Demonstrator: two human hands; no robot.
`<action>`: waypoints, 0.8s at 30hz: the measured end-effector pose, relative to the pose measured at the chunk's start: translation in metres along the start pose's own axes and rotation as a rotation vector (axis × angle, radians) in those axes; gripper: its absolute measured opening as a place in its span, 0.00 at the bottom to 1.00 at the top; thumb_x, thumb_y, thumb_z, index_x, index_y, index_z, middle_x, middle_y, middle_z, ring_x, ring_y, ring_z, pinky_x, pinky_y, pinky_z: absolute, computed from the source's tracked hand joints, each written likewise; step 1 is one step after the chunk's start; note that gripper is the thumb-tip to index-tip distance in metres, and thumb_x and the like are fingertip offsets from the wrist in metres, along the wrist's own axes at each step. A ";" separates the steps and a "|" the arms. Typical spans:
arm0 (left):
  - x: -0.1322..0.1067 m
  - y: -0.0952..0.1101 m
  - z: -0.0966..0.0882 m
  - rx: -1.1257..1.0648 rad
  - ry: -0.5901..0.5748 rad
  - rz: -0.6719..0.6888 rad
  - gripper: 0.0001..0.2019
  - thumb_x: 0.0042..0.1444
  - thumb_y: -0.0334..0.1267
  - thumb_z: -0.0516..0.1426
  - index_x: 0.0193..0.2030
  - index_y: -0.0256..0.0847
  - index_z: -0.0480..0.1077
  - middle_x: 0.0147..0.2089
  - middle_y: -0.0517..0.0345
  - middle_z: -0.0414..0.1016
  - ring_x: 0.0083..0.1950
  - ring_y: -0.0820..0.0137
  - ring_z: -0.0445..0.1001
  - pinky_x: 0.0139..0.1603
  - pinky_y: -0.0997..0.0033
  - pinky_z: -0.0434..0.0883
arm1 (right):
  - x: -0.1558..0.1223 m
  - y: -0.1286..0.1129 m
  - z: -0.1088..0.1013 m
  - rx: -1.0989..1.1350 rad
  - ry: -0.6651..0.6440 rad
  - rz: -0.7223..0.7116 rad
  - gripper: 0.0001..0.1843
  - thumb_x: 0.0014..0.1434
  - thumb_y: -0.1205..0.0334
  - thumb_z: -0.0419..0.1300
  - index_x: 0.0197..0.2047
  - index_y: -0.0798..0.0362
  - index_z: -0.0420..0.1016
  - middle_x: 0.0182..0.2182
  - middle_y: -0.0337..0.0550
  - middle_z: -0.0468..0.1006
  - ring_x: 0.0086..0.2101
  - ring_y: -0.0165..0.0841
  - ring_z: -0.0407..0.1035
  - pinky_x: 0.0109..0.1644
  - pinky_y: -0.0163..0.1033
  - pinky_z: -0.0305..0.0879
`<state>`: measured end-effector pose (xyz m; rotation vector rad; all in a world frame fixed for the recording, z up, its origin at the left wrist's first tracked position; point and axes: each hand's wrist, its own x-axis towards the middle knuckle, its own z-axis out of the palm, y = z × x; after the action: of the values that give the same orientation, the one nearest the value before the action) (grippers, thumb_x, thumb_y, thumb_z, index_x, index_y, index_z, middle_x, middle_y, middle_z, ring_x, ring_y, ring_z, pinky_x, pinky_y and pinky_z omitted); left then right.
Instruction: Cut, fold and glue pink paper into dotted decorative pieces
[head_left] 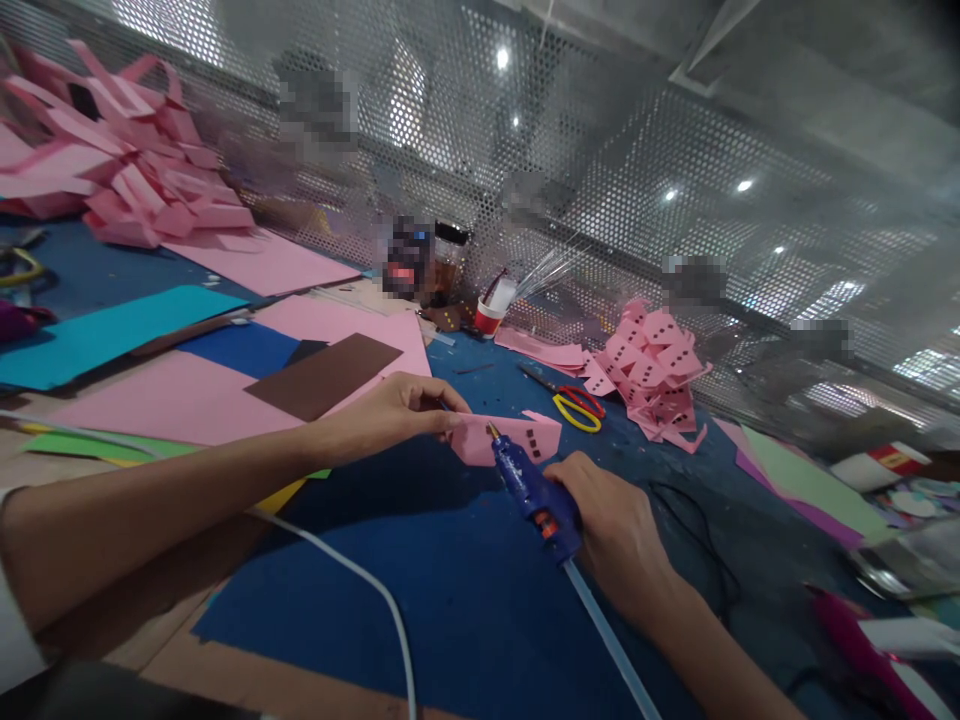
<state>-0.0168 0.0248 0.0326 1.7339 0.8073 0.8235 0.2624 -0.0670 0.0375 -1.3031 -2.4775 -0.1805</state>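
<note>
My left hand [390, 415] pinches one end of a folded pink paper piece [474, 448] that carries small dark squares. In my right hand [611, 520] is a blue hot glue gun [529, 490], gripped by its handle. A long translucent glue stick [611, 620] runs out of its back end. The gun's metal nozzle points at the paper beside one dark square; whether it touches cannot be told. Just beyond the paper lie scissors [577, 408] with red and yellow handles. Past them sits a heap of pink paper pieces with dark squares [649, 365].
At left lie pink sheets [187, 395], a brown sheet [326, 375] and a turquoise sheet [112, 335]. Behind them rises a pile of pink folded strips [150, 170]. A red-and-white cup [490, 318] stands by the perforated metal screen [600, 170]. A white cable [352, 565] crosses the front.
</note>
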 end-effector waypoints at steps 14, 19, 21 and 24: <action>0.000 0.001 -0.003 0.017 -0.007 -0.013 0.13 0.57 0.45 0.60 0.42 0.37 0.76 0.36 0.55 0.78 0.38 0.68 0.73 0.42 0.68 0.70 | -0.001 -0.003 -0.002 0.094 0.079 -0.016 0.06 0.62 0.65 0.55 0.43 0.52 0.69 0.35 0.42 0.72 0.32 0.32 0.67 0.35 0.35 0.55; -0.001 0.000 -0.003 -0.020 0.000 -0.017 0.12 0.57 0.45 0.60 0.42 0.38 0.76 0.37 0.55 0.77 0.39 0.69 0.73 0.42 0.69 0.70 | -0.001 -0.003 -0.004 0.132 0.043 -0.002 0.08 0.61 0.67 0.55 0.44 0.52 0.69 0.36 0.42 0.72 0.33 0.33 0.67 0.35 0.35 0.55; -0.001 -0.001 -0.003 -0.031 0.001 -0.014 0.12 0.57 0.44 0.60 0.42 0.38 0.76 0.37 0.56 0.77 0.39 0.69 0.73 0.42 0.70 0.70 | -0.001 -0.003 -0.003 0.129 0.031 -0.003 0.08 0.61 0.68 0.54 0.44 0.52 0.69 0.37 0.42 0.71 0.33 0.33 0.67 0.35 0.35 0.55; 0.000 -0.002 -0.003 -0.029 -0.004 -0.009 0.12 0.57 0.44 0.60 0.43 0.38 0.76 0.37 0.56 0.78 0.40 0.68 0.74 0.42 0.70 0.70 | -0.001 -0.002 0.000 0.118 0.010 -0.009 0.06 0.62 0.67 0.55 0.44 0.52 0.68 0.36 0.41 0.71 0.33 0.33 0.67 0.35 0.36 0.54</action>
<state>-0.0197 0.0266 0.0319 1.7045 0.7966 0.8217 0.2612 -0.0692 0.0371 -1.2398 -2.4463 -0.0415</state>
